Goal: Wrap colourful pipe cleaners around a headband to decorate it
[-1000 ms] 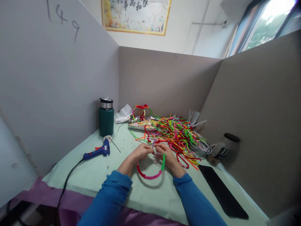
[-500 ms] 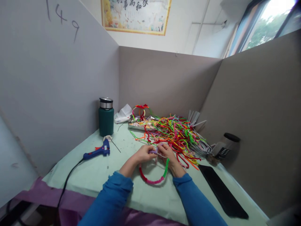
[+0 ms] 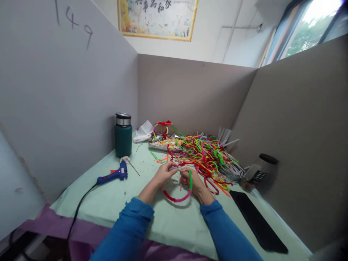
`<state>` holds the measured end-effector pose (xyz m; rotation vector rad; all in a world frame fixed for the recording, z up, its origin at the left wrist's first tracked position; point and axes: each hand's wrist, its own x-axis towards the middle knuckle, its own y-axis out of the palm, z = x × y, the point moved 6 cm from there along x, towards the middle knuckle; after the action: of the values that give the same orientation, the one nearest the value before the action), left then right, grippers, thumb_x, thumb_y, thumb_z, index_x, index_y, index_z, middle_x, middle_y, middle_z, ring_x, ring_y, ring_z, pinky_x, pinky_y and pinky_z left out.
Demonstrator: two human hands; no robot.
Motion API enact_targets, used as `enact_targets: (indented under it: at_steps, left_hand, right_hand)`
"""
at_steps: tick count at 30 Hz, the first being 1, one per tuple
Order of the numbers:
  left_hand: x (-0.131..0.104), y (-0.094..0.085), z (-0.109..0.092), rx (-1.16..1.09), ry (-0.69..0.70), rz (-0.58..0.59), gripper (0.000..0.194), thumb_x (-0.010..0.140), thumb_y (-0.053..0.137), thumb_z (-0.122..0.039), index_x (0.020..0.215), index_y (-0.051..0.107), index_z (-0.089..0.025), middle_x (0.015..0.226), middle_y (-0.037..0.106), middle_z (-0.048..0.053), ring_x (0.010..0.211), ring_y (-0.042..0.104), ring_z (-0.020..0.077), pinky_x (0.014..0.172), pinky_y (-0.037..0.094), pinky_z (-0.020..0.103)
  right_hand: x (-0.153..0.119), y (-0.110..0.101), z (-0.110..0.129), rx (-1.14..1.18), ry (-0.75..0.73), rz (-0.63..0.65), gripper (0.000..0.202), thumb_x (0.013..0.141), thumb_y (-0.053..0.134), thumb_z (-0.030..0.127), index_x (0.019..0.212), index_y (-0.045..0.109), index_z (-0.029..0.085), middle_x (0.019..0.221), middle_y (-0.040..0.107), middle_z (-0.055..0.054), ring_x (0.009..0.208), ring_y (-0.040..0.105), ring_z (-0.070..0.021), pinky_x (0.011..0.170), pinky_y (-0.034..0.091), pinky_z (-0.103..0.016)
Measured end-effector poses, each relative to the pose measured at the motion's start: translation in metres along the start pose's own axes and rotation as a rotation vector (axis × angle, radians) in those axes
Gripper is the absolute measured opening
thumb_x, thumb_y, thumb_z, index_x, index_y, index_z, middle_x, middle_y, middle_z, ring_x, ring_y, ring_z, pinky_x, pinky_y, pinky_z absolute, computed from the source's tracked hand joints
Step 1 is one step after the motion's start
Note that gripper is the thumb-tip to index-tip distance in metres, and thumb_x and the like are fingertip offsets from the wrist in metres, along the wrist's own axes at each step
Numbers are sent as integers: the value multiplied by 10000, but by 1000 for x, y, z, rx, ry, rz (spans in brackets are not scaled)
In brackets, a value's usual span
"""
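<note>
A round hoop wrapped in fuzzy pipe cleaner (image 3: 178,199), red, pink and green, hangs between my hands over the table. My left hand (image 3: 164,173) is closed on its upper left part, where a purple pipe cleaner (image 3: 173,168) shows at the thumb. My right hand (image 3: 189,178) is closed at the upper right, beside the green stretch; its fingertips are partly hidden behind the hoop. A thin pale strand runs between the two hands. Below the right fingers, a short pink end dangles inside the hoop.
Behind my hands lies a heap of coloured pipe cleaners (image 3: 209,152), with a metal tray (image 3: 160,147) of small pieces beside it. To the left are a blue glue gun (image 3: 114,175) and a green bottle (image 3: 123,139). A black strip (image 3: 258,221) and a jar (image 3: 261,170) are right.
The hoop has tilted and shifted slightly, its lower edge rising. My right hand has turned lower beside the green stretch, and the left hand has moved up a little.
</note>
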<state>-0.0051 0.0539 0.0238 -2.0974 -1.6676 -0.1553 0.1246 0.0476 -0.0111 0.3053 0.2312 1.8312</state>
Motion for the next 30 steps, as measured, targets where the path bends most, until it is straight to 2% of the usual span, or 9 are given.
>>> enact_targets:
  at_steps: [3,7,11,14,20,23,26,30]
  left_hand:
    - [3,3,5,-50,-42,32,238,733,563,-319,824,651,-117,666,583,19,636,497,128,587,375,227]
    - [6,2,13,-36,-97,4,243,742,520,-307,757,657,-107,552,517,-15,554,436,104,518,321,211]
    - [6,-2,14,47,-64,-45,234,746,513,-276,769,678,-112,672,625,22,645,521,133,604,378,229]
    - [3,-1,10,123,-24,-31,250,773,500,-277,814,698,-131,801,685,53,757,581,166,698,416,247]
    - [-1,2,6,230,9,-29,307,773,531,-322,972,699,-160,940,698,71,835,597,186,765,430,269]
    - [-1,0,6,264,17,-30,287,777,521,-348,906,712,-175,828,691,46,757,574,167,709,416,249]
    - [0,-1,6,270,24,-31,327,811,465,-374,728,693,-156,650,616,14,643,513,136,625,373,224]
    - [2,-3,10,216,0,-40,395,804,461,-440,639,643,-130,558,499,-14,564,416,108,550,309,217]
  right_hand:
    - [0,0,-1,-2,1,-5,257,628,736,319,649,524,174,479,404,82,388,382,-60,392,316,-196]
    - [-1,0,0,-42,-2,-9,247,625,744,318,671,558,162,475,416,74,392,368,-58,390,305,-196]
    - [-3,-1,-2,-86,-9,-7,258,628,746,342,694,587,150,471,415,70,397,360,-65,394,331,-211]
    - [-3,-1,-2,-100,-23,7,265,652,731,370,664,584,150,463,408,66,401,359,-67,393,318,-209]
    - [-5,4,2,-25,-38,62,298,675,715,410,619,576,152,511,431,45,438,377,-71,400,293,-205]
    - [-4,5,1,-5,-44,60,254,664,727,377,709,627,149,524,442,49,435,376,-65,411,291,-204]
    - [-3,5,-1,-5,-43,62,255,647,742,320,816,657,149,563,479,45,441,385,-57,427,291,-202]
    - [-2,3,-3,7,-22,41,236,638,748,309,775,652,142,543,451,54,432,376,-57,420,290,-206]
